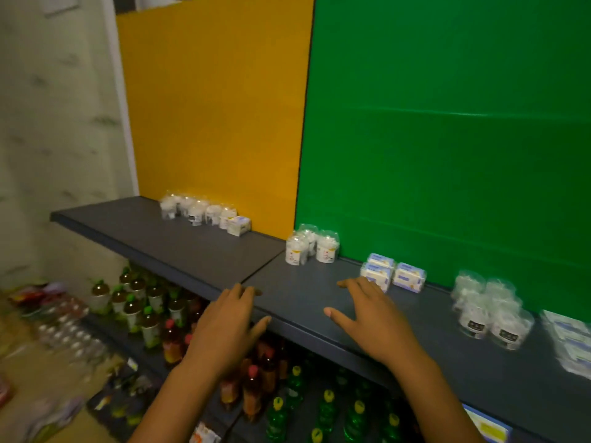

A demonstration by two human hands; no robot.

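Two tall back boards, a yellow panel (217, 107) and a green panel (447, 123), rise behind a long dark grey shelf (192, 241). A crowd of bottles (150, 314) stands on the lower level beneath it.

Both hands are over the front part of the shelf. The left hand (224, 327) is at the front edge with its fingers spread and relaxed, holding nothing. The right hand (371, 324) is just as flat and splayed, also holding nothing, and reaches further in.

Its fingertips are just beside the blue-and-white packs (391, 274), which sit near the back of the shelf by the green panel. One of these is stacked on another, with a third alongside. The fingers overlap the nearest pack in this view, so I can't tell whether they touch it.

The stack is the likeliest thing to go wrong. A flat hand arriving from the side would probably push the top pack off its mate rather than lift it. A clean pick needs the fingers to close around one pack.

The clear tubs (311, 246) to the left of the packs look light and top-heavy (their lids bulge). A careless sweep of the wrist could tip them. Anything dragged forward too quickly could slide over the front lip and drop among the bottles.
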